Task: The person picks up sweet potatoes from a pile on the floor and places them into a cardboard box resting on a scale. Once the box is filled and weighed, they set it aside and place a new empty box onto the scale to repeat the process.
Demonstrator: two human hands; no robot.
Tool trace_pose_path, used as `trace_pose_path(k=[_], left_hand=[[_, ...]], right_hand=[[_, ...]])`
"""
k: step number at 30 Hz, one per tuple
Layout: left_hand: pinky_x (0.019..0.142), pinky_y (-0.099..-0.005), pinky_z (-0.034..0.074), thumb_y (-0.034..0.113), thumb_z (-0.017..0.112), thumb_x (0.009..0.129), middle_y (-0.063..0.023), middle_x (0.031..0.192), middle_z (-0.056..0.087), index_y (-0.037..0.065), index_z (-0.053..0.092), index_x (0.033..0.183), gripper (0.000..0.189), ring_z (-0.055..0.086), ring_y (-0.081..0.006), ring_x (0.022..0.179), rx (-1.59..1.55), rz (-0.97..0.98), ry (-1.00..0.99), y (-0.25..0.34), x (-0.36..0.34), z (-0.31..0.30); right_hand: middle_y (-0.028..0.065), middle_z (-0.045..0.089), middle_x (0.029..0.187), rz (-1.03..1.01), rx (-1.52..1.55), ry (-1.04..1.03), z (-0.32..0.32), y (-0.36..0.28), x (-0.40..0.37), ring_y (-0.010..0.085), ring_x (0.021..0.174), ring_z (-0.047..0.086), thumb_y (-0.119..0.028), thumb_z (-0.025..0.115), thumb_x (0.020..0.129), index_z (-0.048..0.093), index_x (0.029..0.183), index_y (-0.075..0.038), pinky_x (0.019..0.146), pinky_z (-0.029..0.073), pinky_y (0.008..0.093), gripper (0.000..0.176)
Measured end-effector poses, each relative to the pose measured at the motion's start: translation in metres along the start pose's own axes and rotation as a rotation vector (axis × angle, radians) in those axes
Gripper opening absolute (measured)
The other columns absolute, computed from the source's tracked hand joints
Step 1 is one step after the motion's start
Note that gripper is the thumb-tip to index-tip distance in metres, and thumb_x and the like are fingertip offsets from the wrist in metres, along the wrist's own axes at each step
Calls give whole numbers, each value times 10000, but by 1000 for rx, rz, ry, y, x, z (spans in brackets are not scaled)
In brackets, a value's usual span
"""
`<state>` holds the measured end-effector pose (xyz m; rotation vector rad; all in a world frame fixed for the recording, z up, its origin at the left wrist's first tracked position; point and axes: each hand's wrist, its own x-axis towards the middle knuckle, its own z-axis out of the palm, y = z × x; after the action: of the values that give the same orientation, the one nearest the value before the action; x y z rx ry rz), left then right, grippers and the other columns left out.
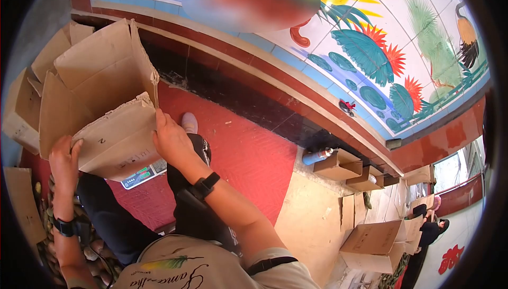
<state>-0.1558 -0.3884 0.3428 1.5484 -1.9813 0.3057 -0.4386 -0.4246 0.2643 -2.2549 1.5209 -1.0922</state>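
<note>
A large open cardboard box (117, 146) stands between my legs, its flaps up and its edges torn. My left hand (64, 162) grips the near left part of the box, with the thumb on the front flap. On the right, my right hand (172, 138) holds the torn edge of the same flap, fingers closed on it. Both wrists wear black bands. A blue and white label or sheet (143, 175) shows under the box's lower edge. The inside bottom of the box is hidden.
More cardboard boxes (21, 111) stand at the left. Dark roundish items (95, 249) lie by my left arm. A red mat (238, 146) covers the floor. Boxes (370, 241), a blue bottle (317, 156) and another person (431, 231) are at the right.
</note>
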Motion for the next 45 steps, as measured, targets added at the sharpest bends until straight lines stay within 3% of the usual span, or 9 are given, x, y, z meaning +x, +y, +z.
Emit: trace_pose_path(k=[9,11,12,20,28,34,38,42,45], left_hand=[[614,-418,422,128,669,743,-164,735,547,-19,564,817,196,528,-363,693,22,8,-18,28,5,-7],[650,-412,424,129,683,710,-145,752,567,9,589,841,201,540,-344,713,32,76,9,37,9,-16],[674,-409,422,128,691,690,-136,763,578,23,602,855,214,547,-332,726,51,101,20,43,11,-20],[933,-422,358,42,687,658,-126,1149,552,39,585,1064,418,492,-320,1095,176,103,144,36,-15,-42],[991,-393,332,-32,545,752,-155,1209,510,6,549,1105,355,458,-317,1146,-45,-317,259,-30,-86,-36],[876,-386,414,-9,556,740,-144,1015,582,30,582,978,243,531,-318,981,-4,-568,182,-92,-186,1],[748,-424,461,98,557,732,-138,828,613,63,615,792,91,572,-329,805,75,-655,-16,-114,-273,37],[752,-388,500,278,519,795,-165,918,638,67,675,839,266,605,-319,911,76,-1092,-828,-108,-356,69],[786,-383,498,276,521,798,-180,1001,631,58,682,894,288,599,-314,974,0,-1175,-1068,-90,-413,69]], right_hand=[[257,524,1082,131,-26,-117,-1,2,4,379,972,546,-73,567,772,308,1271,102,851,435,410,589],[260,529,1065,-19,-151,10,-2,6,-2,392,966,541,-79,563,778,335,1261,97,836,438,424,562],[222,557,1019,-52,-171,38,-11,0,-1,322,938,569,-49,505,777,389,1210,135,835,465,344,484],[182,561,970,33,-164,14,-25,7,-1,361,853,576,-94,560,810,454,1169,-17,713,480,434,383],[183,578,973,128,-203,-42,-39,20,-10,358,898,575,-79,538,820,507,1148,-27,752,474,434,334],[176,590,1025,78,-255,-59,-46,29,-15,331,848,616,-72,546,849,543,1115,-12,683,512,388,273],[193,610,1001,-18,-302,-40,-48,36,-18,334,885,613,-75,532,861,569,1068,20,728,500,390,231],[200,620,957,52,-290,-72,-48,33,-17,337,858,611,-83,535,858,589,1015,32,744,484,399,202],[200,619,944,-10,-339,-77,-48,33,-17,338,842,609,-81,531,861,588,1004,39,729,484,398,196]])
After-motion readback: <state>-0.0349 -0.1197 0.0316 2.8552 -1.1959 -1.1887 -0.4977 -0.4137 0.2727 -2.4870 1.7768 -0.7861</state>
